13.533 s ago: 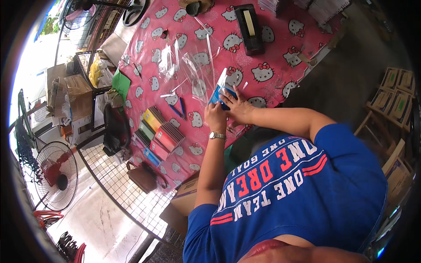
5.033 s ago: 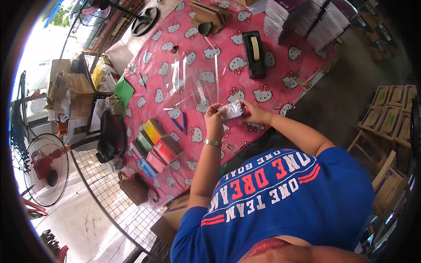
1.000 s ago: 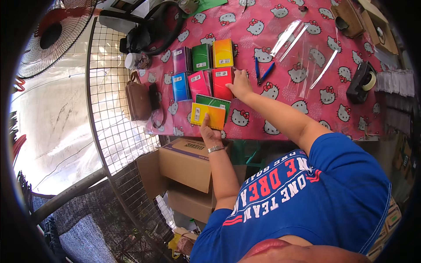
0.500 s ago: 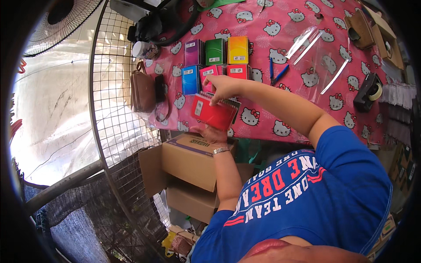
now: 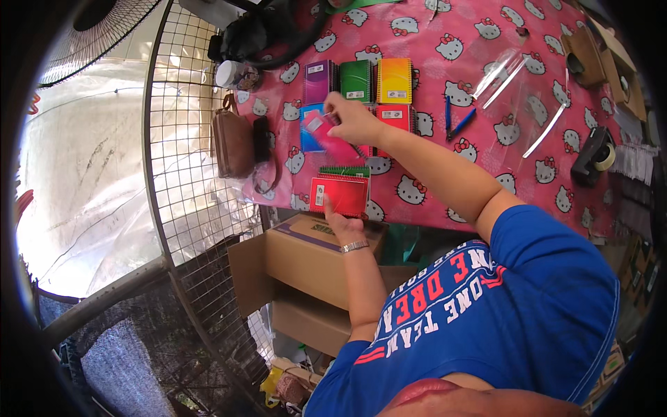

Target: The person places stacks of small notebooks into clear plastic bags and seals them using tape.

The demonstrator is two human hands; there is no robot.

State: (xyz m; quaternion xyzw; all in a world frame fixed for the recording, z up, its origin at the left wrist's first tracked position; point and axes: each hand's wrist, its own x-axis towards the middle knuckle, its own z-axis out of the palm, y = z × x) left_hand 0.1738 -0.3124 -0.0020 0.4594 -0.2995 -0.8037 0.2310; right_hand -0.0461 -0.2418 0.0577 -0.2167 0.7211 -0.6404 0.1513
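My left hand (image 5: 342, 224), with a metal watch on the wrist, grips a red spiral notebook (image 5: 345, 197) stacked over a green one (image 5: 363, 171) at the table's near edge. Farther in, my right hand (image 5: 353, 119) pinches a pink spiral notebook (image 5: 333, 142) by its upper part. This one is tilted, slightly blurred and partly in front of a blue notebook (image 5: 308, 132). Behind stand purple (image 5: 317, 83), green (image 5: 356, 80) and yellow (image 5: 394, 80) notebooks in a row. Another red notebook (image 5: 394, 115) lies below the yellow one, partly covered by my right wrist.
Blue-handled pliers (image 5: 457, 125), clear plastic sheets (image 5: 517, 104) and a black tape dispenser (image 5: 590, 156) lie to the right. A brown bag (image 5: 233, 146) and a lidded jar (image 5: 233, 75) are at left. An open cardboard box (image 5: 306, 260) stands below the table's pink cover (image 5: 445, 201).
My right hand has lifted the pink notebook from its place in the front row. The red and green notebooks in my left hand have come nearer and straighter. The view has shifted slightly.
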